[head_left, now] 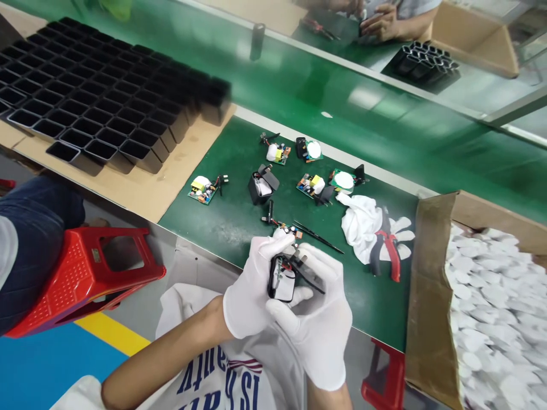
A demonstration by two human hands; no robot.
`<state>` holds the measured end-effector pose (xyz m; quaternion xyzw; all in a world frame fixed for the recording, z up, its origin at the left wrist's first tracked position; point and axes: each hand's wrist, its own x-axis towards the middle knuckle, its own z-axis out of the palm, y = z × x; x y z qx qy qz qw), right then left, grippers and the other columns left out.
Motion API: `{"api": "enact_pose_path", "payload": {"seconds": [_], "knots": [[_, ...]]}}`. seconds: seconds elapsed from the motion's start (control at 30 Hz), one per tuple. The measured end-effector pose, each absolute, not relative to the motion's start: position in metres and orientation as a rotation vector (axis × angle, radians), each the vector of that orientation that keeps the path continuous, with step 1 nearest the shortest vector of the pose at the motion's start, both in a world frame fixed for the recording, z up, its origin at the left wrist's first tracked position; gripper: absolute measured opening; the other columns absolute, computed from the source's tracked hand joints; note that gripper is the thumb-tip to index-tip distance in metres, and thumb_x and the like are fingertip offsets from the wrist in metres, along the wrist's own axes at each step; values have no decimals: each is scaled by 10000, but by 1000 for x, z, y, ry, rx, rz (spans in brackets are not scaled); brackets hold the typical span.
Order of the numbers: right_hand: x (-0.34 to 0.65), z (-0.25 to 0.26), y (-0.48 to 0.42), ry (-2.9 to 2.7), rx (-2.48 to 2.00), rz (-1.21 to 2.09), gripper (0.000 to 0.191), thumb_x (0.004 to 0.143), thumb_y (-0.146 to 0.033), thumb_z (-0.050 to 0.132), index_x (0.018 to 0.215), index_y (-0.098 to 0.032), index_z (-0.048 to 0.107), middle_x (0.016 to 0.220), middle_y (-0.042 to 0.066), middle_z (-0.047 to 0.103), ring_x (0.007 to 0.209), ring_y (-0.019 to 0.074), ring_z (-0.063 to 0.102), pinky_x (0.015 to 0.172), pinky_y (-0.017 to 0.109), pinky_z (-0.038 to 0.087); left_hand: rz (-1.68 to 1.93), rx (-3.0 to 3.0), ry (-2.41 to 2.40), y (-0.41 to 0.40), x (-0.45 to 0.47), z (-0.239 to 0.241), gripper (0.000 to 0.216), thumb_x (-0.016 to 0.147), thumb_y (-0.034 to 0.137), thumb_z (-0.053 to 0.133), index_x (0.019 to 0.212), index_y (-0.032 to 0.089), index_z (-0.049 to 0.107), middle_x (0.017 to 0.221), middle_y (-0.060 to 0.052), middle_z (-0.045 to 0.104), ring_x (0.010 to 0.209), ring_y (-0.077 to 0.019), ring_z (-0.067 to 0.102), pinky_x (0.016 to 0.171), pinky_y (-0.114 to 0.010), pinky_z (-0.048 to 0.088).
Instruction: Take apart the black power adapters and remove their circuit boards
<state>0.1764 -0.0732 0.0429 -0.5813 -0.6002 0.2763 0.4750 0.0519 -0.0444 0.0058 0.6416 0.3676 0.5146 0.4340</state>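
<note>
White gloves cover both my hands. My left hand point(252, 293) is closed around a small black plastic case point(284, 285) with a white pad and some wires inside. My right hand point(322, 319) grips the black cover point(310, 273), which is tilted beside the open case, its thumb near the case. Just beyond my fingers lies a circuit board point(294, 230) with a black plug piece, partly hidden by my left hand. Black tweezers point(318, 236) rest beside it. Farther back stands another black case point(260, 188) with its cover tilted over the top.
Several circuit boards point(203, 189) lie across the green table point(222, 228). Red-handled pliers point(388, 245) rest on white gloves point(361, 225). Many black cases point(106, 136) stand on cardboard at left. A carton point(429, 296) of white pads is at right. Another person's hand point(380, 23) is across the table.
</note>
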Motion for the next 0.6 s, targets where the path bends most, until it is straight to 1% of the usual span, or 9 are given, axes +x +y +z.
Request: {"api": "enact_pose_path", "payload": {"seconds": [0.07,0.13,0.23,0.3,0.4,0.47,0.53,0.6], "knots": [[188,45,-68,-1566,-1373,743,701,787,-437,944,1396,-292,628,1451,124,559,1356,349,604,1050,523,602,1253,1682,866,-43,49,6,831,960,334,762,1626,324,265,1327,-117,457,1233,-306,584,1025,-513,587],[197,49,-62,-1666,-1329,791,647,796,-486,937,1347,-294,657,1465,133,544,1395,375,576,1067,559,587,1229,1751,825,-42,46,6,838,966,326,743,1641,315,247,1289,-113,476,1191,-303,587,991,-503,593],[204,57,-56,-1777,-1300,731,599,771,-542,944,1265,-297,710,1415,131,581,1349,389,588,1080,608,553,1199,1807,820,-44,41,6,839,982,292,673,1677,313,203,1259,-116,485,1168,-307,580,992,-518,579],[205,60,-54,-1820,-1263,646,595,747,-511,967,1244,-298,718,1351,117,632,1278,365,621,1053,583,558,1174,1826,849,-46,38,7,882,965,279,671,1696,310,177,1266,-123,490,1174,-314,569,1009,-532,560],[206,62,-52,-1852,-1171,576,619,705,-428,1001,1234,-300,704,1205,74,709,1114,308,684,944,503,590,1121,1834,857,-49,34,10,926,941,302,702,1706,297,179,1266,-122,517,1136,-307,576,987,-518,554],[207,62,-52,-1857,-1131,568,630,684,-389,1013,1221,-301,696,1130,47,740,1021,284,706,887,472,593,1093,1857,851,-49,31,12,928,948,327,694,1709,299,164,1280,-126,529,1144,-310,578,988,-516,554],[208,62,-52,-1864,-1108,581,628,686,-360,1015,1220,-296,690,1105,37,754,987,273,715,861,452,593,1065,1897,866,-49,29,14,914,961,334,671,1712,293,151,1317,-142,515,1188,-321,568,1008,-518,552],[209,64,-53,-1872,-1110,594,627,705,-345,1009,1238,-293,685,1119,42,752,1002,273,716,858,442,595,1048,1927,881,-49,28,14,895,969,327,651,1712,278,154,1335,-155,497,1197,-319,563,1004,-505,560]]}}
